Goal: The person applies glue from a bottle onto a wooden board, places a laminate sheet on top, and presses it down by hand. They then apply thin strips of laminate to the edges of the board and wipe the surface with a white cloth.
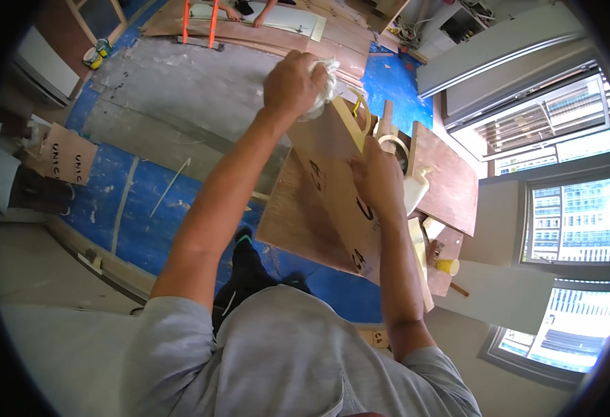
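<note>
My left hand (292, 87) is closed round a crumpled white rag (324, 85), at the far end of a long brown board (329, 184) with dark printing. The rag seems to touch the board's end, though the hand hides part of it. Closer to me, my right hand (379, 177) grips the board's upper edge, which is pale. The board stands tilted on its side over a plywood worktop (298, 215). Just beyond my right hand are a wooden stick (387, 115) and a pale ring like a tape roll (394, 144).
A white bottle-like container (416, 187) and a yellow cup-shaped thing (448, 267) are right of the board. Another plywood sheet (447, 177) lies behind. Blue sheeting (145, 201) covers floor. Far off, a co-worker's hands (246, 17) are near an orange ladder (213, 24).
</note>
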`<move>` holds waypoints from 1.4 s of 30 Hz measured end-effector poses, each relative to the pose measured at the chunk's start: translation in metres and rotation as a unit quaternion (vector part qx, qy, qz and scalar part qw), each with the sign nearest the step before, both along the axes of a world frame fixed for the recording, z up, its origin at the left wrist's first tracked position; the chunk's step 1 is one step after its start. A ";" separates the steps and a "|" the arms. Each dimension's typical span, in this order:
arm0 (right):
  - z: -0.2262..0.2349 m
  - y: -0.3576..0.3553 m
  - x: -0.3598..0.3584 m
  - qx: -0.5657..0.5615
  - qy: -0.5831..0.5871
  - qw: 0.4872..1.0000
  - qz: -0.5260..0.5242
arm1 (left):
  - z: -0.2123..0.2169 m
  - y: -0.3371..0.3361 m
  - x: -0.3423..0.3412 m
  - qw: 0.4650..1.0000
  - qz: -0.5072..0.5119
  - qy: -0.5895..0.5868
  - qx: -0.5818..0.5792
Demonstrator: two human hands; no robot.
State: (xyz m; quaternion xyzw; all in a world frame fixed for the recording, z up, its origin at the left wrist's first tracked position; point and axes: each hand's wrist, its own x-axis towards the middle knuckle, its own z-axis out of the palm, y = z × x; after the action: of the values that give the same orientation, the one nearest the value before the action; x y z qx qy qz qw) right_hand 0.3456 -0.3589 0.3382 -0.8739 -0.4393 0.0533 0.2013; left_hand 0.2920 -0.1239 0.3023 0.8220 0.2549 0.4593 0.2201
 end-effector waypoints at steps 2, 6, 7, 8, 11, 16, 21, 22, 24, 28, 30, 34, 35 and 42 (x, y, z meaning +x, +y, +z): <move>0.002 0.002 0.003 -0.006 -0.001 1.000 0.005 | 0.002 -0.004 0.002 0.999 0.025 0.026 -0.033; -0.006 0.001 -0.005 -0.032 0.003 0.999 -0.028 | -0.008 -0.078 -0.014 0.997 -0.052 0.018 -0.059; -0.004 0.002 -0.003 -0.033 0.004 0.999 -0.028 | -0.008 -0.090 -0.016 0.995 -0.079 0.015 -0.060; -0.004 0.002 -0.002 -0.034 0.006 0.999 -0.029 | -0.010 -0.084 -0.018 0.996 -0.073 0.018 -0.053; -0.001 -0.001 -0.005 -0.033 0.004 0.999 -0.018 | -0.009 -0.038 -0.012 0.998 -0.028 0.025 -0.041; 0.010 0.003 -0.015 -0.046 0.037 0.997 -0.040 | -0.003 0.004 0.002 0.998 0.035 0.035 -0.035; 0.003 0.006 -0.015 -0.062 0.023 0.997 -0.032 | -0.013 -0.095 -0.028 0.989 -0.134 0.002 -0.055; 0.003 0.003 -0.013 -0.065 -0.001 0.998 -0.020 | -0.011 -0.101 -0.031 0.988 -0.137 0.002 -0.068; -0.001 -0.001 -0.010 -0.058 -0.019 0.998 0.007 | -0.007 -0.106 -0.037 0.986 -0.141 0.002 -0.095; 0.002 -0.001 -0.011 -0.032 -0.017 0.999 0.004 | -0.008 0.007 -0.012 0.998 -0.027 0.043 -0.022; -0.002 0.003 0.000 -0.028 -0.016 0.999 0.007 | -0.009 0.004 -0.004 0.999 -0.030 0.024 -0.019; -0.006 0.003 0.000 -0.023 -0.010 1.000 -0.006 | -0.007 -0.105 -0.024 0.993 -0.101 0.017 -0.065; -0.008 -0.001 -0.002 -0.018 -0.004 1.000 -0.006 | -0.005 -0.129 -0.031 0.990 -0.121 -0.002 -0.074; 0.027 -0.062 0.009 -0.071 0.040 0.996 -0.047 | 0.016 -0.119 -0.007 0.975 -0.188 0.109 -0.044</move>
State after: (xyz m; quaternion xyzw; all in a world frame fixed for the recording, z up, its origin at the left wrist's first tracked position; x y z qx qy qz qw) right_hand 0.3546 -0.4211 0.3648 -0.9029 -0.3841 0.1100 0.1584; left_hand 0.2846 -0.2434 0.3183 0.8900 0.1384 0.3053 0.3092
